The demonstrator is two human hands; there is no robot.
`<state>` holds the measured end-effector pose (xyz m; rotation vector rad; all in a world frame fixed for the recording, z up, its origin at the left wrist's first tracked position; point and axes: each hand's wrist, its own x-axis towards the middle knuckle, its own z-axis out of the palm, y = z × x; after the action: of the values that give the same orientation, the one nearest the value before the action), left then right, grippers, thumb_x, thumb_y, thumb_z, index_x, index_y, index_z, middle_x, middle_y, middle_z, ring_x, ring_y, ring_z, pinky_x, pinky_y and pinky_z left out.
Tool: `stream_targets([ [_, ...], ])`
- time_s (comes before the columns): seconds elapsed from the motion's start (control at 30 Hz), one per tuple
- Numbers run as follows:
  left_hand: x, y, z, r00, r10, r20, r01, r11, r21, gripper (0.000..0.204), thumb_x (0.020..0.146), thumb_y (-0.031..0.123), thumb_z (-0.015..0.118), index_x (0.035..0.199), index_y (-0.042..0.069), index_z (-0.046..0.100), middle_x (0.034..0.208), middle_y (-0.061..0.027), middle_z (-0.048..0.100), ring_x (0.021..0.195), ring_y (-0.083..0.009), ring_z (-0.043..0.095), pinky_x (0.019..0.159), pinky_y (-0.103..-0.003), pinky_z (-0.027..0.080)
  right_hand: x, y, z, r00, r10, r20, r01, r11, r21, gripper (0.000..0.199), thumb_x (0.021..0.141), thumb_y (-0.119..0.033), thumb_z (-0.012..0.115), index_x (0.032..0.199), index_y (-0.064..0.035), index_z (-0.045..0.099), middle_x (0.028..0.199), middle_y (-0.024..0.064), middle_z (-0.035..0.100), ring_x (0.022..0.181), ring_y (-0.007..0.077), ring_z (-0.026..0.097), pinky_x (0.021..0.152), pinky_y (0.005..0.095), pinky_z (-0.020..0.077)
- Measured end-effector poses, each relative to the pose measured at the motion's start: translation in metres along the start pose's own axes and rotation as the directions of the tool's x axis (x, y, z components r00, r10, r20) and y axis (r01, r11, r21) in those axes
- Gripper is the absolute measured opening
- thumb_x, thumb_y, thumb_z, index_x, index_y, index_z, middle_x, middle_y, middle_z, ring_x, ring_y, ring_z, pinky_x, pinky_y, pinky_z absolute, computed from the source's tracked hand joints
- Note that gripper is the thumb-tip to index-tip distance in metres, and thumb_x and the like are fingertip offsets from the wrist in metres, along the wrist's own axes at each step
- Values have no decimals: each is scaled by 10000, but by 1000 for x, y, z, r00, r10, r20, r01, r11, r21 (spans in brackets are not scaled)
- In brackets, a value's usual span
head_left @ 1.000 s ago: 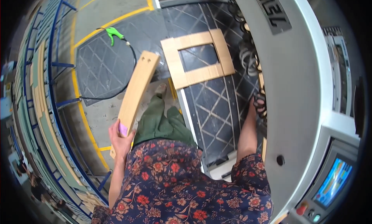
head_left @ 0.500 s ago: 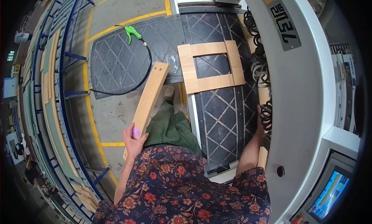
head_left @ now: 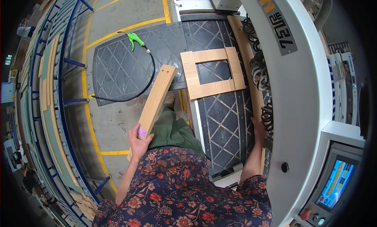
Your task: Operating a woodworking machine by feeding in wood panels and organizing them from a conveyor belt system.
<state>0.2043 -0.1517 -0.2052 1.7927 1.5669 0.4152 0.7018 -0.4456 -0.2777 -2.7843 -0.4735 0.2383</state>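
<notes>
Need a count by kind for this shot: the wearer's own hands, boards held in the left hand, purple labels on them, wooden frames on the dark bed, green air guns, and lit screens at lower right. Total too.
Hands: 2 (left hand, right hand)
Board: 1
Label: 1
Frame: 1
Air gun: 1
Screen: 1
Total: 7

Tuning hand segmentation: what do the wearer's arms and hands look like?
Left hand and right hand: both bare, no gloves; the right is partly hidden by black coils. Forearms uncovered, no wristwatch visible. Short, loose sleeves, dark navy with a red and tan floral print, matching the shirt.
</notes>
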Motion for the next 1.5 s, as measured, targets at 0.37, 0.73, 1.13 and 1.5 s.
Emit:
stream_targets([
  [0.37,6,-11,6,998,-68,-8,67,996,-50,731,662,192,872,1290,25,539,1139,-148,523,1055,-289,541,928,-376,458,-44,-101,-20,985,-169,47,154,961,230,641,628,-307,870,1136,5,634,1039,195,628,973,333,610,872,405,484],
  [0.73,-5,-23,4,995,-89,-35,89,996,3,741,651,203,881,1283,19,541,1141,-158,518,1040,-292,546,924,-380,463,-118,-150,17,992,-108,-61,115,983,144,793,587,-289,900,1228,-11,524,1163,203,518,1123,380,481,996,454,390],
  [1.13,-9,-43,6,996,-84,-40,85,996,27,753,633,235,878,1278,36,545,1125,-161,525,1077,-323,528,968,-401,440,-101,-145,-10,943,-109,316,41,975,216,813,605,-337,874,1268,-46,505,1204,208,556,1098,377,574,944,429,472],
  [1.5,-2,-57,4,997,-76,-32,75,997,-22,754,635,262,876,1282,57,548,1131,-154,524,1115,-330,506,985,-399,431,-81,-131,-3,826,-156,541,9,964,264,799,625,-344,861,1265,-21,506,1170,216,626,1091,321,615,933,384,476],
])
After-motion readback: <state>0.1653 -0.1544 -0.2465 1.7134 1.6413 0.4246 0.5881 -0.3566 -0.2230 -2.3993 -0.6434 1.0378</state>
